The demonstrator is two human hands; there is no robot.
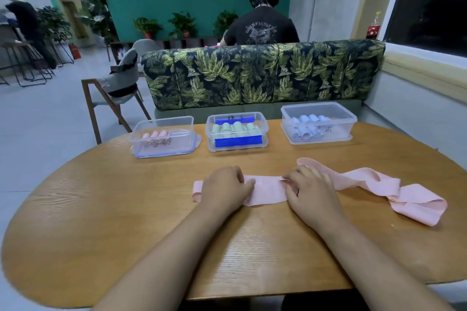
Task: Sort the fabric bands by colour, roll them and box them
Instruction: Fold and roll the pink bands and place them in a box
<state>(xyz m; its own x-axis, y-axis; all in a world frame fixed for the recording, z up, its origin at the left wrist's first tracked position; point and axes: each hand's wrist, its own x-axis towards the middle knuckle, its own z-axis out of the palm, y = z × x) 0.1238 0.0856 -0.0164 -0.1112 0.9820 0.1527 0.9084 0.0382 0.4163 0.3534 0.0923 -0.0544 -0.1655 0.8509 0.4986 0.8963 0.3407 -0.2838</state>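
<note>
- Smoothing the pink band [267, 190] flat comes first; it lies on the desk [126, 197] at frame centre, its loose tail twisting off right.
- Left hand [225, 189] and right hand [309, 190] both sit on its left stretch, fingers [240, 179] curled down onto the cloth.
- Start rolling from the left end, probably: tight, edges square.
- The finished roll belongs in the upper-left box [141, 144] holding pink rolls.

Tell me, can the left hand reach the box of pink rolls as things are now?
Probably yes. The left hand rests on the pink band, and only bare table lies between it and the open box of pink rolls.
</note>
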